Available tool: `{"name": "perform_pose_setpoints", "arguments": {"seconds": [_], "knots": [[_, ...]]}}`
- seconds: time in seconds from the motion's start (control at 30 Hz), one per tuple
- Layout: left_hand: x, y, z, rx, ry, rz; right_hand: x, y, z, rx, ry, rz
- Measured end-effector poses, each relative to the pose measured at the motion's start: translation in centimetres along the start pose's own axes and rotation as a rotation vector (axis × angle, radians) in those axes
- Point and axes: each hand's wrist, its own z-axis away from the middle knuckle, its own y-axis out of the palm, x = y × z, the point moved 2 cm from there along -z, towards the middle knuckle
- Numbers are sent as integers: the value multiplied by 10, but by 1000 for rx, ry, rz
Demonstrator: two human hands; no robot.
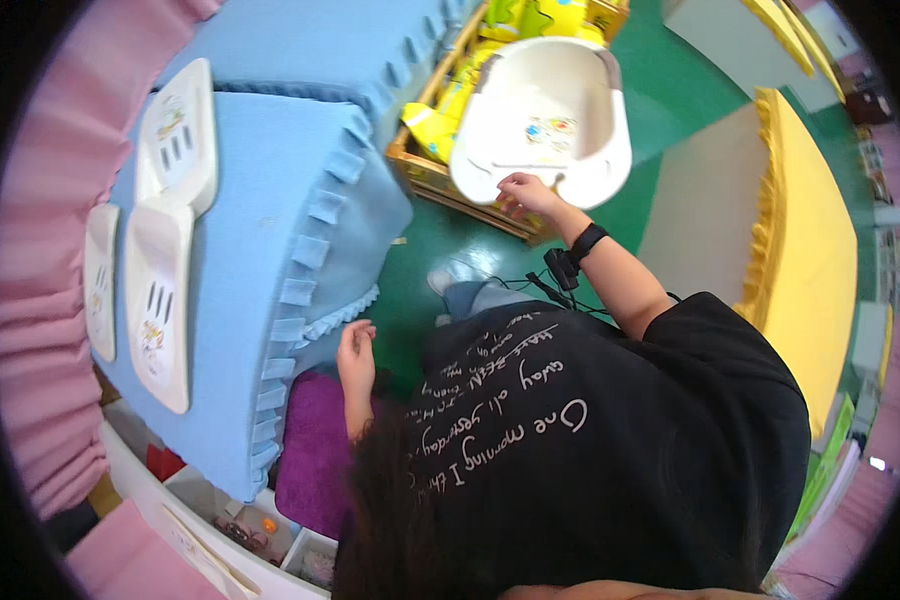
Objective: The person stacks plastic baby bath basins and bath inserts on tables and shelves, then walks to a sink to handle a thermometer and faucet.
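Note:
A white baby bathtub (595,185) with grey side grips and small coloured pictures on its floor rests tilted over a wooden crate (407,168). My right hand (530,198), a black band on its wrist, is at the tub's near rim. Its fingers are loosely bent and a little blurred; no firm grip on the rim shows. My left hand (356,350) hangs low beside the blue-covered table (270,200), fingers half bent and slightly apart, with nothing in them.
Yellow packages (430,130) fill the crate. White slotted plastic pieces (160,300) lie on the blue table. A yellow-topped table (810,250) stands at right. Below my left hand is a purple mat (315,455). Black cables (540,290) cross the green floor near my feet.

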Motion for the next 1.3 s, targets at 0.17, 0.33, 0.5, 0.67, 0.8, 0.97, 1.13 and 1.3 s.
{"name": "perform_pose_setpoints", "arguments": {"seconds": [0.17, 0.33, 0.5, 0.67, 0.8, 0.97, 1.13, 1.3], "knots": [[-12, 73, -37, 199, 106, -96, -46, -109, 62, -295, 32, -150], [-35, 160, -62, 392, 194, -196, -64, -173, 95, -402, 70, -274], [-71, 233, -92, 460, 260, -303, -69, -246, 70, -356, 80, -289], [-74, 311, -116, 421, 107, -387, -51, -319, 11, -257, 34, -208], [-61, 374, -128, 400, -58, -228, -35, -357, -23, -151, 26, -117], [-57, 422, -147, 347, -631, 320, -23, -392, -48, -86, 53, -93], [-58, 435, -177, 294, -648, 363, -11, -412, -61, -123, 48, -114], [-35, 448, -199, 195, -774, 489, 10, -428, -65, -69, 54, -86]]}}
